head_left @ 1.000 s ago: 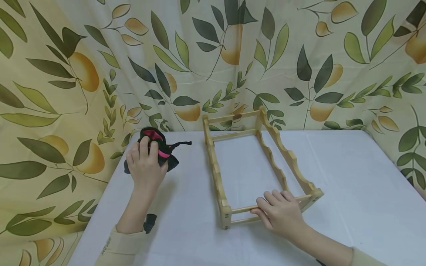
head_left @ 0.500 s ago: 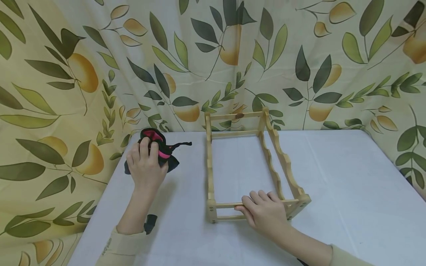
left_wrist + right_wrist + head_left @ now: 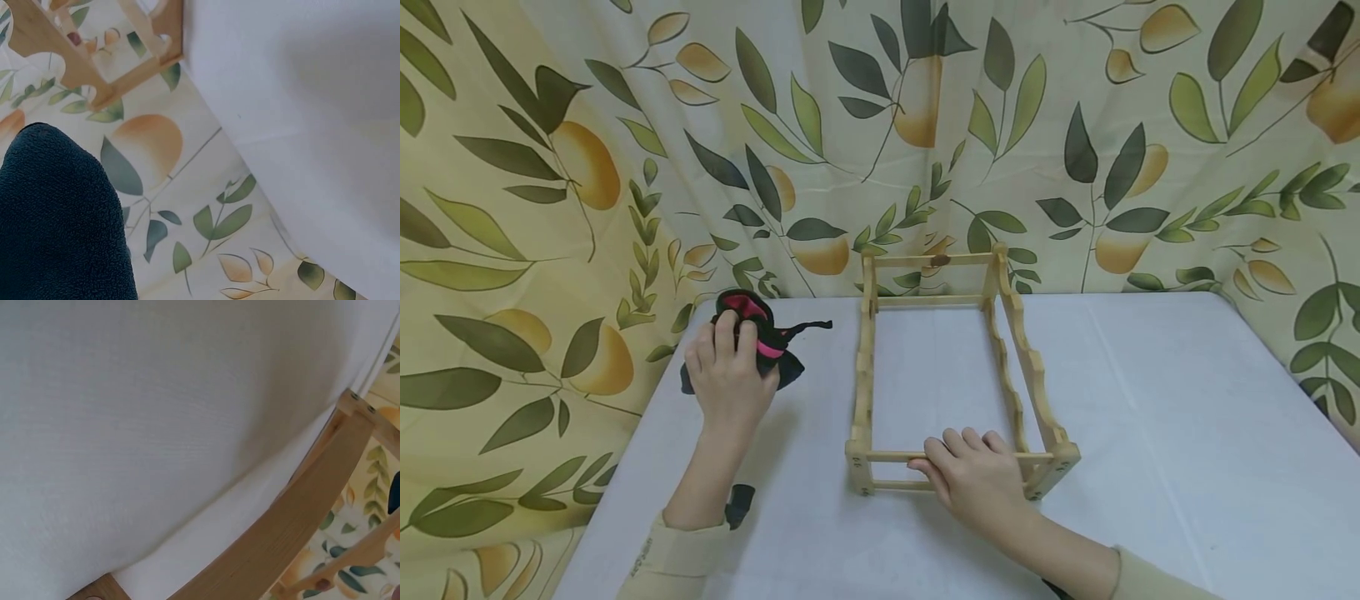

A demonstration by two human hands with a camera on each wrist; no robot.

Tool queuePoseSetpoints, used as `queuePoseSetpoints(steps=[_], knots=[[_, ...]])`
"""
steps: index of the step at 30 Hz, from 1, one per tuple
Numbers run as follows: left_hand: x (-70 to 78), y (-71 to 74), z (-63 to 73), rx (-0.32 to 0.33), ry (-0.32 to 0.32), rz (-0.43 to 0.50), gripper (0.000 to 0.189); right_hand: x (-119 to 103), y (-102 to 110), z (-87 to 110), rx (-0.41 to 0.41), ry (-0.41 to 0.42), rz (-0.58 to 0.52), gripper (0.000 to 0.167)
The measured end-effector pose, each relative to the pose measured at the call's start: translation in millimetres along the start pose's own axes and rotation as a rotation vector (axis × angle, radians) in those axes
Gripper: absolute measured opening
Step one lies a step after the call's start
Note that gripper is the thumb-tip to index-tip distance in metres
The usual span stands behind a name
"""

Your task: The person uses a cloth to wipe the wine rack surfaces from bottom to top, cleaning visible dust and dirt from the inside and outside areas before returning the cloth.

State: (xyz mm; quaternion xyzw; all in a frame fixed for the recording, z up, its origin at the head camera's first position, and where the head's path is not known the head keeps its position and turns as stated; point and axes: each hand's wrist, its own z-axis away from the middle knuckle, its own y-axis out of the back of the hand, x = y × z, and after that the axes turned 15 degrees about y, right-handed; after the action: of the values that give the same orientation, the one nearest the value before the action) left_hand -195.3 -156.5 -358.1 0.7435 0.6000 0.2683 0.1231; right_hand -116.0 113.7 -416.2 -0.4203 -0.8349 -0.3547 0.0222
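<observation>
On the left of the table, my left hand [image 3: 733, 387] holds a bunched dark cloth item [image 3: 767, 348] with a bright pink inside. A thin black strap sticks out of it to the right. Its exact kind is hidden under the fingers. The left wrist view shows dark blue fuzzy cloth [image 3: 62, 212] close to the camera. My right hand [image 3: 977, 483] grips the top front rail of a pale wooden rack [image 3: 862, 367], thumb on the near side. The rack has wavy-edged long sides joined by round bars. In the right wrist view one wooden side [image 3: 281, 531] runs diagonally.
A white cloth covers the table [image 3: 1165, 417]. Behind and to the left hangs a curtain [image 3: 880, 175] printed with leaves and fruit. Beside the left wrist shows a small dark piece [image 3: 740, 505]. The rack's far end reaches near the table's back edge.
The right hand has swung the near end of the rack to the left, so the rack now lies nearly straight front to back. The left hand and its cloth have stayed put.
</observation>
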Motion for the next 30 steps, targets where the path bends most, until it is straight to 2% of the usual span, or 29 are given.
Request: queuePoseSetpoints(steps=[6, 10, 14, 19, 24, 30], knots=[[-0.4, 0.2, 1.0, -0.006, 0.0, 0.003, 0.035, -2, -3, 5.7, -0.065, -0.019, -0.029, 0.044], [-0.9, 0.4, 1.0, -0.002, -0.001, 0.0, 0.035, -2, 2, 7.2, -0.161, -0.019, -0.073, 0.043], [-1.9, 0.5, 1.5, -0.002, 0.0, -0.003, 0.035, 7, 14, 5.2, -0.265, 0.024, -0.132, 0.044], [-2.3, 0.9, 2.7, -0.009, 0.007, -0.005, 0.035, 39, 32, 5.7, -0.312, 0.152, -0.187, 0.045], [-3.1, 1.2, 2.2, -0.01, 0.009, -0.006, 0.034, 77, 46, 14.6, -0.337, 0.283, -0.274, 0.043], [-3.0, 0.4, 1.3, -0.007, 0.004, -0.004, 0.035, 108, 55, 33.4, -0.357, 0.355, -0.348, 0.039]])
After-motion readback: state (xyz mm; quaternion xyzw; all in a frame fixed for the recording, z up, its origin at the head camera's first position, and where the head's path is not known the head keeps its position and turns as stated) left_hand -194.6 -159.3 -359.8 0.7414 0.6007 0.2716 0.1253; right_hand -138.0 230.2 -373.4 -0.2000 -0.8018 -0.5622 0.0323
